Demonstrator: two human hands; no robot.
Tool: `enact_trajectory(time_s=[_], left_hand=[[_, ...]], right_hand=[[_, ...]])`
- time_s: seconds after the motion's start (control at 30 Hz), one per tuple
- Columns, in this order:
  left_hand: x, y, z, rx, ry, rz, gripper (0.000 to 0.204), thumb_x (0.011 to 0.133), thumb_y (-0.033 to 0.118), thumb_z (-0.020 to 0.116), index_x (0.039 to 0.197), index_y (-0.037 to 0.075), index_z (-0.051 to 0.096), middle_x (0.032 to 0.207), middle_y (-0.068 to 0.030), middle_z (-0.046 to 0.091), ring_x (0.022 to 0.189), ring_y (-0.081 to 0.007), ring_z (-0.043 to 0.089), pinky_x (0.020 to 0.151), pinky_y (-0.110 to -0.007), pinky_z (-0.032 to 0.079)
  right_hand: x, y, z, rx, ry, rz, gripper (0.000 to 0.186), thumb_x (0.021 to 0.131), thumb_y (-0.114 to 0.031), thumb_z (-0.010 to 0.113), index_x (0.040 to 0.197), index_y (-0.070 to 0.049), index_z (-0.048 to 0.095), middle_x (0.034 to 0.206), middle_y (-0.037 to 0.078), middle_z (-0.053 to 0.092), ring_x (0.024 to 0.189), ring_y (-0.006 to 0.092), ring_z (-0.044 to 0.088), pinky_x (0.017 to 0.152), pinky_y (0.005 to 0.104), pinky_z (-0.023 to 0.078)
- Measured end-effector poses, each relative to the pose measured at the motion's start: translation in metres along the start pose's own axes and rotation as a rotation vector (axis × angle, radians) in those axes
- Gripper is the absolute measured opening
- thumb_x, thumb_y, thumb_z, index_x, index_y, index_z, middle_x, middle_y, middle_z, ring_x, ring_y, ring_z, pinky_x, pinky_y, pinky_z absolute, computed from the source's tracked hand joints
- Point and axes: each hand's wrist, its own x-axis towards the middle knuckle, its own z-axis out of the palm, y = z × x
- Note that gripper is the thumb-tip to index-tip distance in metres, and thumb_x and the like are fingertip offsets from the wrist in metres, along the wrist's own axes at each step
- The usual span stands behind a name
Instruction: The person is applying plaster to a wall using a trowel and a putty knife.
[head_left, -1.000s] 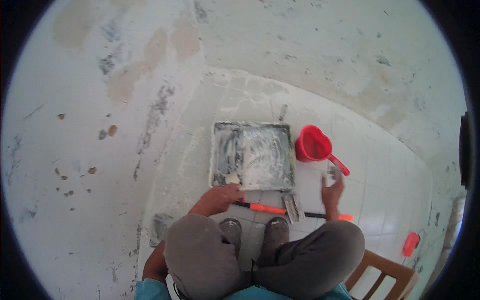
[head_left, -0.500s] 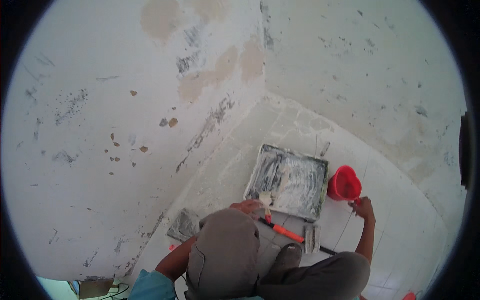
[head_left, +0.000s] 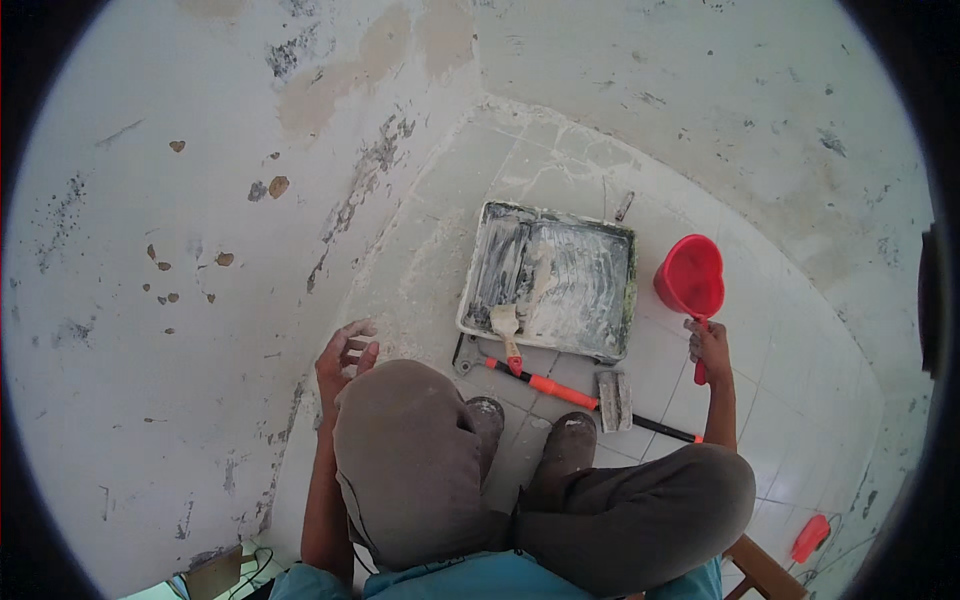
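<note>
My right hand [head_left: 710, 350] grips the handle of a red dipper [head_left: 690, 275], its bowl just right of the paint tray. My left hand [head_left: 345, 352], empty with fingers loosely curled and apart, is beside my left knee near the left wall's foot. In front of me lies a black paint tray [head_left: 585, 275] streaked with white paint. A paintbrush [head_left: 507, 326] with a red handle rests across its near edge. An orange and black pole [head_left: 562, 390] lies on the floor between the tray and my feet, with a paint-smeared grey metal tool [head_left: 614, 400] over it.
A small scraper-like tool [head_left: 625, 206] lies beyond the tray. Two patched walls [head_left: 200, 380] meet at the far corner. A wooden stool part [head_left: 765, 570] shows at lower right, near a red object [head_left: 810, 538] and a cable. White tiles [head_left: 665, 400] cover the floor.
My left hand has moved left, away from the brush and tray edge. My right hand has lifted the dipper slightly and grips its handle more fully. The view has shifted downward.
</note>
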Motion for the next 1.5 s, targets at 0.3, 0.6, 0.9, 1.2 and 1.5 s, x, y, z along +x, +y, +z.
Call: enact_trajectory(time_s=[0.3,0.6,0.9,1.2,1.5], left_hand=[[-0.013,-0.03,0.124,-0.183,-0.929,-0.803,0.071,0.098,0.065,0.057,0.115,-0.004,0.067,0.092,-0.014,0.075,0.066,-0.0189,0.069,0.056,-0.032,0.054],[0.0,-0.045,0.173,-0.65,-0.757,-0.812,0.044,0.099,0.041,0.067,0.11,-0.001,0.066,0.095,-0.0132,0.074,0.081,-0.0216,0.075,0.066,-0.03,0.059],[-0.005,-0.03,0.144,-0.692,-0.695,-0.842,0.035,0.098,0.032,0.07,0.1,-0.003,0.07,0.088,-0.0152,0.074,0.078,-0.0209,0.075,0.07,-0.029,0.06],[0.0,-0.023,0.133,-0.717,-0.709,-0.812,0.036,0.098,0.033,0.071,0.099,-0.003,0.069,0.086,-0.0152,0.073,0.075,-0.0211,0.074,0.067,-0.031,0.058],[0.003,-0.016,0.128,-0.691,-0.735,-0.757,0.034,0.099,0.034,0.069,0.095,0.0,0.069,0.082,-0.0108,0.073,0.072,-0.0195,0.074,0.059,-0.029,0.054]], right_hand=[[-0.054,-0.093,0.047,0.14,-0.01,-0.062,0.017,0.089,-0.011,0.058,0.099,0.001,0.064,0.062,-0.007,0.041,0.045,0.003,0.036,0.04,0.0223,0.03],[-0.075,-0.119,0.13,0.186,-0.25,-0.061,0.024,0.093,-0.018,0.057,0.101,0.003,0.065,0.063,-0.003,0.047,0.045,0.0062,0.038,0.04,0.0233,0.03],[-0.083,-0.114,0.2,0.013,-0.301,-0.017,0.034,0.103,-0.033,0.06,0.094,-0.001,0.063,0.065,-0.004,0.047,0.049,0.0053,0.039,0.044,0.024,0.029],[-0.085,-0.119,0.231,-0.206,-0.3,-0.108,0.037,0.104,-0.034,0.061,0.09,0.0,0.063,0.063,-0.004,0.047,0.053,0.0055,0.04,0.048,0.0265,0.031],[-0.075,-0.106,0.241,-0.42,-0.247,-0.264,0.042,0.102,-0.031,0.061,0.08,0.004,0.059,0.062,0.003,0.046,0.059,0.0124,0.044,0.056,0.036,0.038]])
